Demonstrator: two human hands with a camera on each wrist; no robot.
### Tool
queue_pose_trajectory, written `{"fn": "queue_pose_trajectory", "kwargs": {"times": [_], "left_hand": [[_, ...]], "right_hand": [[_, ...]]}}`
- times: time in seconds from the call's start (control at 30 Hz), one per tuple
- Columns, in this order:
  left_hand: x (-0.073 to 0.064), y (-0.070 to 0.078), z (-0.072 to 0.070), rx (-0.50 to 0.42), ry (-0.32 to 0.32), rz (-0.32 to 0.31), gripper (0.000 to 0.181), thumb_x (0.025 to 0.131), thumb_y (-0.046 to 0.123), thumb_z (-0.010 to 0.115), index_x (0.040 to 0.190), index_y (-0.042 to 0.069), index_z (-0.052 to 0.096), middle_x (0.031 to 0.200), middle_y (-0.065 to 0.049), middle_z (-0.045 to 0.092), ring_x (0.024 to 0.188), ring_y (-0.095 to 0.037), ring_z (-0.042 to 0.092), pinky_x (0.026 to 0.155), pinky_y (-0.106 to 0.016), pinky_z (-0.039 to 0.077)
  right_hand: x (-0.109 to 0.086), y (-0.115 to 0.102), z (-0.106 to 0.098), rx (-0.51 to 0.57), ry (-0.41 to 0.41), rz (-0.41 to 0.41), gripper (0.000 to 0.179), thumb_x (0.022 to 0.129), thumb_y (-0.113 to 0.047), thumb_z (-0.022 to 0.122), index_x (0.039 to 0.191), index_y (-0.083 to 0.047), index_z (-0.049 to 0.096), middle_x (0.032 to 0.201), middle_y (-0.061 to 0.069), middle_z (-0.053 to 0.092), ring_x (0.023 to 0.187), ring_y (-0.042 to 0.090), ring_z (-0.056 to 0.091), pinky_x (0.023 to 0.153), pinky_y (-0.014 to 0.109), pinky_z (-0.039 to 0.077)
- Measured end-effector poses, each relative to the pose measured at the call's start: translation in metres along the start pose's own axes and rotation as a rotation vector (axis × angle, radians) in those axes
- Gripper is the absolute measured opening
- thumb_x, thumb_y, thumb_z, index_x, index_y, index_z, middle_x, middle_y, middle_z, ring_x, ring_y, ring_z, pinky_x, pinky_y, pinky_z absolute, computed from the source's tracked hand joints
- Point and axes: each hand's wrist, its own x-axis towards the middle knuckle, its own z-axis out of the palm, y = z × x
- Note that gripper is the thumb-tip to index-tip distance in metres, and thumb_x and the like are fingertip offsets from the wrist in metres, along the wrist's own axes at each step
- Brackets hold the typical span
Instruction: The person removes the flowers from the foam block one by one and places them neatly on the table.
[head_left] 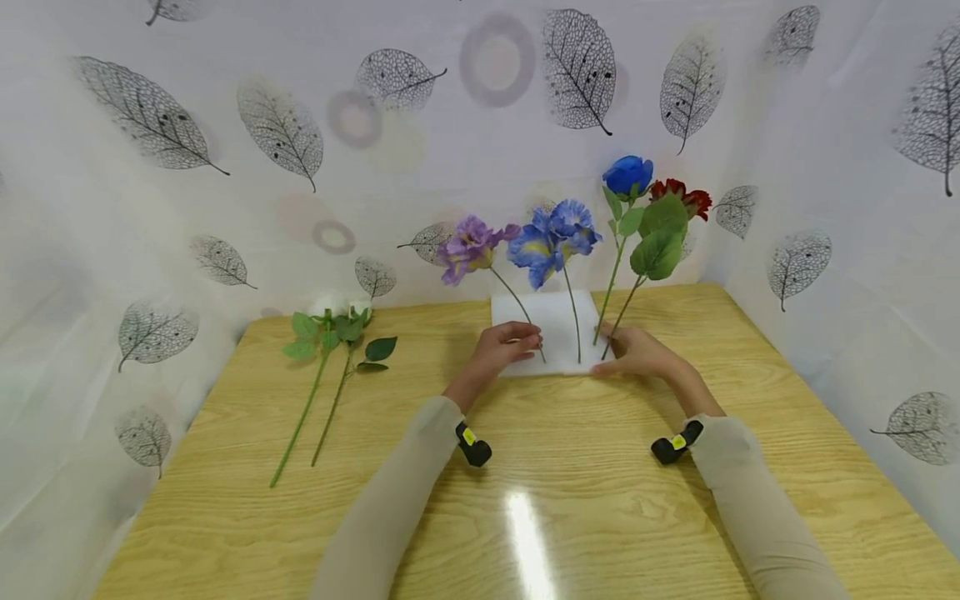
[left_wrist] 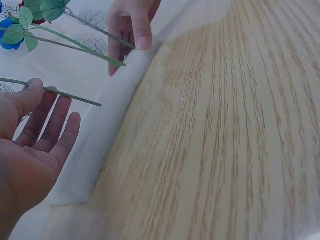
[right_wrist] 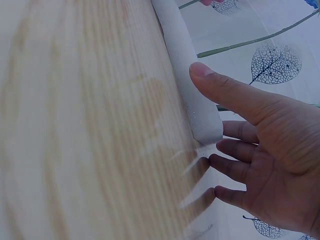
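A white foam block (head_left: 543,310) lies near the table's back edge, with flower stems standing in it. My left hand (head_left: 510,348) pinches the stem of the purple flower (head_left: 471,247) between thumb and finger, low by the foam. At the block's right end, my right hand (head_left: 637,353) holds the foam, its thumb (right_wrist: 225,90) along the near side and fingertips at the end. Between the hands stands a blue-and-yellow iris (head_left: 553,242). Further right are a blue rose (head_left: 628,176) and a red flower (head_left: 697,202) with broad leaves, both leaning right.
Two leafy green stems (head_left: 303,417) lie on the left of the wooden table (head_left: 585,500); their pale heads barely show against the backdrop. A white cloth (head_left: 450,167) printed with leaves hangs behind and at both sides.
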Motion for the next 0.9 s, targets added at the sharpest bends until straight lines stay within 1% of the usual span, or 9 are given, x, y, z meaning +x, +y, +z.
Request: {"fn": "queue_pose_trajectory", "kwargs": {"times": [0.2,0.37,0.57,0.73,0.83,0.9], "left_hand": [[0.0002,0.0008,0.0014,-0.008,0.014,-0.008,0.031,0.101,0.007,0.063,0.128,-0.008,0.064,0.123,-0.019,0.07,0.099,-0.011,0.069,0.098,-0.035,0.059],[0.0001,0.0008,0.0027,-0.007,0.028,-0.001,0.029,0.101,0.006,0.063,0.126,-0.008,0.065,0.118,-0.016,0.072,0.096,-0.01,0.069,0.096,-0.035,0.06],[0.0001,0.0006,0.0043,-0.007,0.03,0.027,0.028,0.101,0.005,0.063,0.125,-0.01,0.065,0.115,-0.015,0.072,0.094,-0.009,0.069,0.096,-0.036,0.06],[-0.0005,0.0007,0.005,0.01,0.022,0.058,0.03,0.101,0.006,0.063,0.126,-0.01,0.064,0.116,-0.015,0.072,0.096,-0.008,0.069,0.096,-0.036,0.06],[0.0001,0.0011,0.0054,0.012,0.025,0.072,0.03,0.101,0.007,0.063,0.126,-0.01,0.064,0.113,-0.013,0.072,0.095,-0.008,0.069,0.096,-0.037,0.06],[0.0017,0.0013,0.0053,0.012,0.033,0.08,0.031,0.101,0.008,0.064,0.126,-0.011,0.063,0.109,-0.009,0.073,0.094,-0.008,0.069,0.095,-0.037,0.06]], "right_hand": [[0.0013,0.0032,0.0005,-0.003,0.0,-0.002,0.101,0.086,-0.037,0.084,0.155,0.01,0.026,0.16,0.028,0.029,0.149,0.047,0.027,0.122,0.06,0.027],[0.002,0.0057,0.0008,-0.003,-0.002,0.0,0.103,0.085,-0.037,0.084,0.155,0.01,0.026,0.161,0.028,0.028,0.15,0.047,0.026,0.123,0.06,0.026],[0.002,0.0049,0.0003,0.002,-0.005,-0.002,0.103,0.085,-0.037,0.085,0.155,0.011,0.026,0.161,0.029,0.028,0.15,0.048,0.025,0.123,0.061,0.025],[0.0022,0.0049,0.0004,0.018,-0.006,0.002,0.103,0.085,-0.036,0.085,0.155,0.011,0.026,0.161,0.029,0.027,0.151,0.047,0.025,0.123,0.06,0.024],[0.0019,0.0046,0.0004,0.027,-0.008,0.004,0.103,0.085,-0.035,0.085,0.155,0.011,0.025,0.161,0.029,0.027,0.151,0.047,0.024,0.123,0.06,0.024],[0.0016,0.0038,0.0002,0.03,-0.007,0.003,0.103,0.085,-0.035,0.085,0.155,0.011,0.025,0.161,0.029,0.027,0.151,0.048,0.023,0.124,0.06,0.023]]}}
